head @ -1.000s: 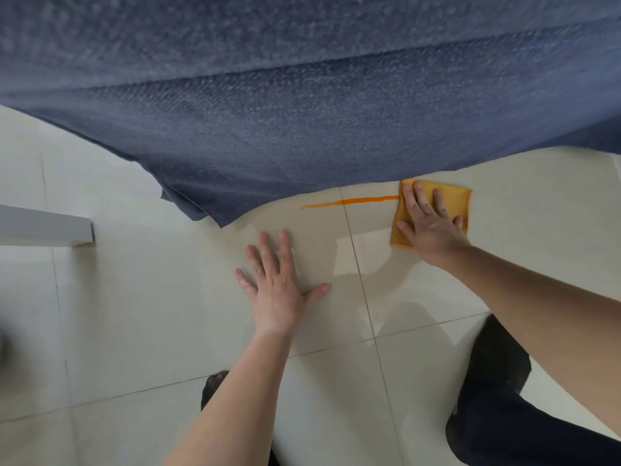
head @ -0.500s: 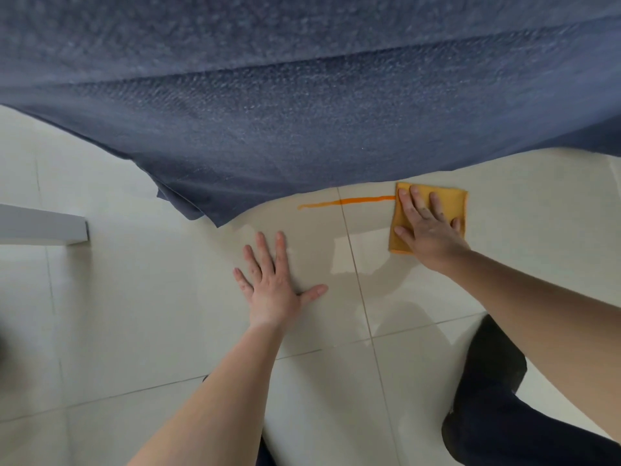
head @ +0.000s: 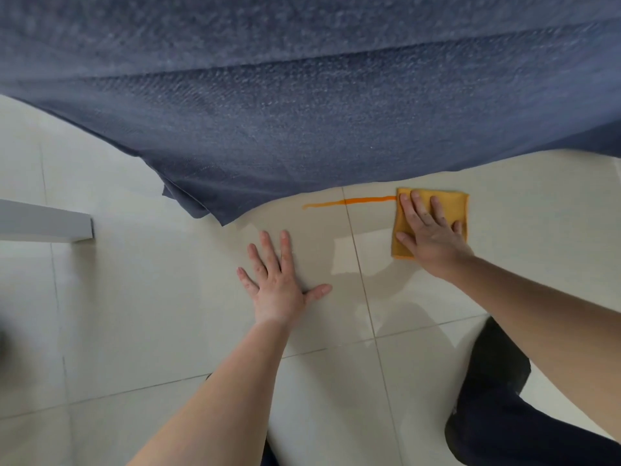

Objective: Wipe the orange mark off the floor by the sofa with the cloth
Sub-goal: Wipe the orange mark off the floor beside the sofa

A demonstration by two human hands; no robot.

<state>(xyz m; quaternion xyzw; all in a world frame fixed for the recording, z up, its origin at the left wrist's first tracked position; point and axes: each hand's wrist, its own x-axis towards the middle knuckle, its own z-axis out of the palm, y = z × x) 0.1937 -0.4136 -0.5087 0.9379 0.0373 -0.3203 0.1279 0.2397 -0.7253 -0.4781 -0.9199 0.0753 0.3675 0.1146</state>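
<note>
A thin orange mark (head: 349, 201) runs left to right on the pale tiled floor (head: 151, 297), just in front of the dark blue sofa (head: 302, 122). A folded yellow-orange cloth (head: 453, 205) lies flat at the mark's right end. My right hand (head: 428, 235) presses down on the cloth with fingers spread, covering most of it. My left hand (head: 279, 280) rests flat on the floor, fingers apart, below the mark's left part and holding nothing.
The sofa's fabric hangs over the floor across the whole top of the view. A grey-white ledge (head: 43, 223) juts in from the left edge. My dark-clothed leg (head: 497, 398) is on the floor at the lower right.
My right hand and the cloth have shifted slightly left over the mark's right end, so a little less of the orange line shows. My left hand stays planted.
</note>
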